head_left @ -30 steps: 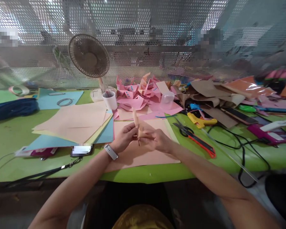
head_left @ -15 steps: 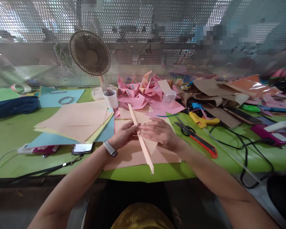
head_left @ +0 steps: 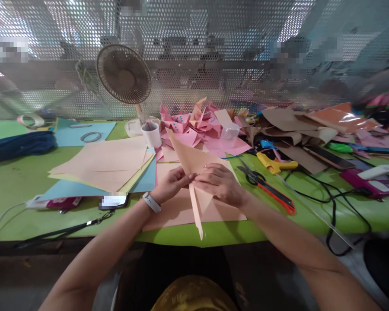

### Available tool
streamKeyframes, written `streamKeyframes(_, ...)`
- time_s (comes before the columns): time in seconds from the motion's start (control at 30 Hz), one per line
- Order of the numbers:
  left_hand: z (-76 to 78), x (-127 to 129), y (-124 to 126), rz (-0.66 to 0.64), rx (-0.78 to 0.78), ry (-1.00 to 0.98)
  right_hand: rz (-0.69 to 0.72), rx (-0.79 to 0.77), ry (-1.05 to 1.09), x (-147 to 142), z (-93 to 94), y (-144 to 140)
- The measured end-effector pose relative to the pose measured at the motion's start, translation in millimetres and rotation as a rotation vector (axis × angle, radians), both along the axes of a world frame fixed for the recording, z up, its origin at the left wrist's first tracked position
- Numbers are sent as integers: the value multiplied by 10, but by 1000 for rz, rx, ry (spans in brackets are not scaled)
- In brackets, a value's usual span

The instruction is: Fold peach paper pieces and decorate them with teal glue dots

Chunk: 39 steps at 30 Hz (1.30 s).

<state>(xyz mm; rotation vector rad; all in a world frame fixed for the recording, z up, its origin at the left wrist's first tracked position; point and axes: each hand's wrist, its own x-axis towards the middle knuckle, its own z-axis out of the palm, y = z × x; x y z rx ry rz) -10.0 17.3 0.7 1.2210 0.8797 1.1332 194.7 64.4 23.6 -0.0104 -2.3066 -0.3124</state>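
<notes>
— Where is the folded peach paper (head_left: pixel 189 160)?
— Above the table (head_left: pixel 19 181) centre, its narrow tail pointing to 6 o'clock.
— And the grip?
— Left hand (head_left: pixel 171 185) and right hand (head_left: pixel 218 183) are both closed, pinching it.

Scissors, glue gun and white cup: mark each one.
scissors (head_left: pixel 268 188), head view, on the orange handle.
glue gun (head_left: pixel 275 163), head view, on the yellow body.
white cup (head_left: pixel 151 135), head view, on its outer wall.
</notes>
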Motion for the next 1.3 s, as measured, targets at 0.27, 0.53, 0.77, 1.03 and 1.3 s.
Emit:
streamKeyframes(0.27, -17, -9, 7, 13, 10, 83, 39, -30, 13, -13, 24, 3)
streamKeyframes(0.53, -3, 74, -22, -3, 37, 59, 32, -166, 65, -10, -2, -6)
streamKeyframes(0.77, -33, 142, -86, -87, -25, -52, -158, -135, 216, -83, -102, -36)
streamKeyframes(1.03, -38, 105, -139, -202, -130, -366, -252, -187, 235, -95, -106, -42)
streamKeyframes(1.3, -51, 183, -140, -35, -127, -224, -281, -185, 154, -126, -131, -77)
